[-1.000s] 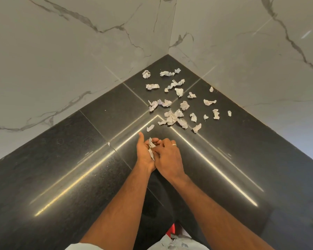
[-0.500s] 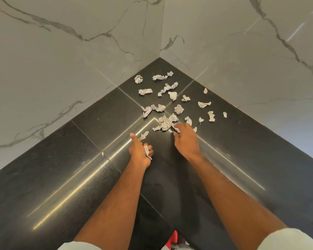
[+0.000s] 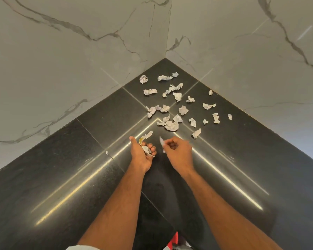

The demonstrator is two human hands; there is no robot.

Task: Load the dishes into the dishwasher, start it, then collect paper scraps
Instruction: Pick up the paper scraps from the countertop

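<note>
Two hands worked at centre frame: the left hand (image 3: 142, 154) clutched a wad of collected scraps (image 3: 146, 149), and the right hand (image 3: 178, 152) pinched one scrap (image 3: 162, 142). Roughly two dozen crumpled paper scraps (image 3: 172, 124) lay above them on the black countertop (image 3: 61, 177), toward the marble corner (image 3: 167, 51).

Both bare forearms reach forward, side by side. The left hand (image 3: 142, 155) is turned palm-inward, thumb stretched out, fingers curled round crumpled paper scraps (image 3: 146, 149). The right hand (image 3: 179, 152), slightly blurred, pinches one small scrap (image 3: 162, 142) at its fingertips.
</note>
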